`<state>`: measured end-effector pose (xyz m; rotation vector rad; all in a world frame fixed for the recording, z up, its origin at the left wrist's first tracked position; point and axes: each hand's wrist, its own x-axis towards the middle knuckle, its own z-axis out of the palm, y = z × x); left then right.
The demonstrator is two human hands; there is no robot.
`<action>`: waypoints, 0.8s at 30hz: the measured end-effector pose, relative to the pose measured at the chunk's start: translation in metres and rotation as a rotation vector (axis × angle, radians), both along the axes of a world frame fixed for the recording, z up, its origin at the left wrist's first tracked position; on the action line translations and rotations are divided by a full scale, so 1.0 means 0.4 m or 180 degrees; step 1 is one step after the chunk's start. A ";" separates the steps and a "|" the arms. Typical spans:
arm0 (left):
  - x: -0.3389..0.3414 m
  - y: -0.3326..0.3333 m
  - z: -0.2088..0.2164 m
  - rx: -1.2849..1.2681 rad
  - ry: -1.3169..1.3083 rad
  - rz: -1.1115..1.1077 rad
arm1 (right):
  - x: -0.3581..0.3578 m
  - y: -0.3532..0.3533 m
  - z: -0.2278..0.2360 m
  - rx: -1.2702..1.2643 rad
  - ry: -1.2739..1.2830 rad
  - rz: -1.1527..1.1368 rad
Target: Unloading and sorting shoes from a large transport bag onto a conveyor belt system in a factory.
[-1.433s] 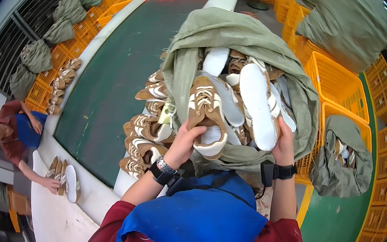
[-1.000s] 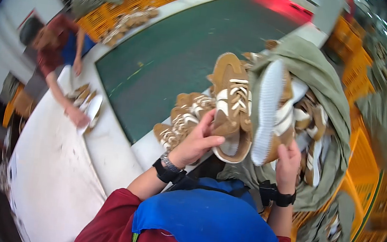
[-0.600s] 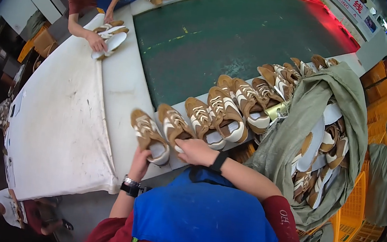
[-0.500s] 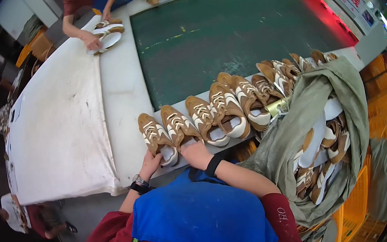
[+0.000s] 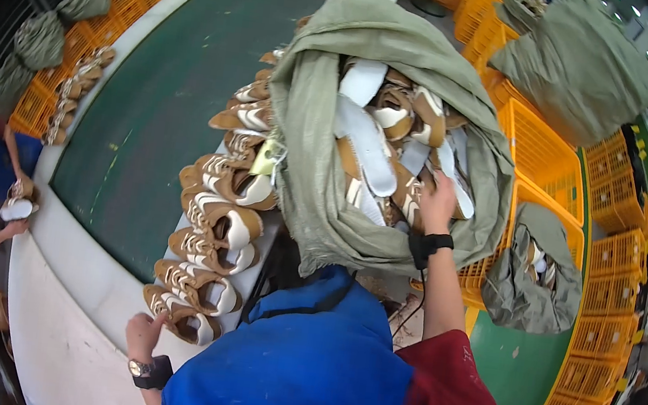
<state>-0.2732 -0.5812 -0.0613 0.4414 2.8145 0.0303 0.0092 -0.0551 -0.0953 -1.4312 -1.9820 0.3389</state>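
My right hand (image 5: 439,202) is down inside an open grey-green sack (image 5: 311,144) full of brown and white sneakers and pale insoles. Its fingers close round a sneaker (image 5: 409,195) there, though the fingertips are partly hidden. By the near end of a row of matching sneakers, my left hand (image 5: 143,335) sits at the toe of the nearest sneaker (image 5: 179,316). The left thumb is held apart and the fingers are loosely bent, with nothing in them. More laced sneakers (image 5: 209,249) stand side by side along the pale table edge, toes toward the belt.
A dark green conveyor belt (image 5: 148,116) runs beyond the row. Orange crates (image 5: 543,161) and another grey-green sack (image 5: 534,285) stand right of the full sack. At far left a co-worker (image 5: 0,171) handles a shoe beside a white-covered table (image 5: 67,317).
My view has swung right toward the sack. My right hand has left the row of sneakers and reached into the sack. My left hand has let go of the nearest sneaker's heel and moved to its toe.
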 end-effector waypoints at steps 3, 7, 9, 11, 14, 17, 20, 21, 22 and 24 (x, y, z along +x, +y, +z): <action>-0.018 0.163 0.099 0.1120 0.0102 -0.0485 | 0.154 0.070 -0.083 -0.0027 -0.1204 -0.0957; 0.049 0.415 0.171 0.1803 -0.0153 -0.1487 | 0.231 0.101 -0.135 -0.0693 -0.1933 -0.0561; 0.094 0.509 0.185 0.2112 -0.0541 -0.1896 | 0.241 0.116 -0.116 -0.0883 -0.1283 -0.0272; 0.131 0.569 0.196 0.2172 -0.0644 -0.2355 | 0.257 0.118 -0.079 -0.1268 -0.0124 0.0209; 0.162 0.618 0.197 0.2295 -0.1039 -0.2650 | 0.323 0.058 -0.021 -0.2980 0.2755 0.0446; 0.174 0.658 0.180 0.2368 -0.1433 -0.2818 | 0.357 -0.064 -0.013 -0.3740 0.4553 0.1015; 0.188 0.695 0.156 0.2413 -0.1850 -0.2799 | 0.308 -0.147 -0.017 -0.4126 0.5237 0.2386; 0.196 0.714 0.148 0.2491 -0.2213 -0.2800 | 0.275 -0.165 -0.009 -0.4200 0.5179 0.2106; 0.203 0.733 0.140 0.2626 -0.2539 -0.2803 | 0.238 -0.182 0.005 -0.4295 0.5154 0.2275; 0.224 0.770 0.129 0.3345 -0.3644 -0.2329 | 0.154 -0.226 0.045 -0.4489 0.5110 0.2512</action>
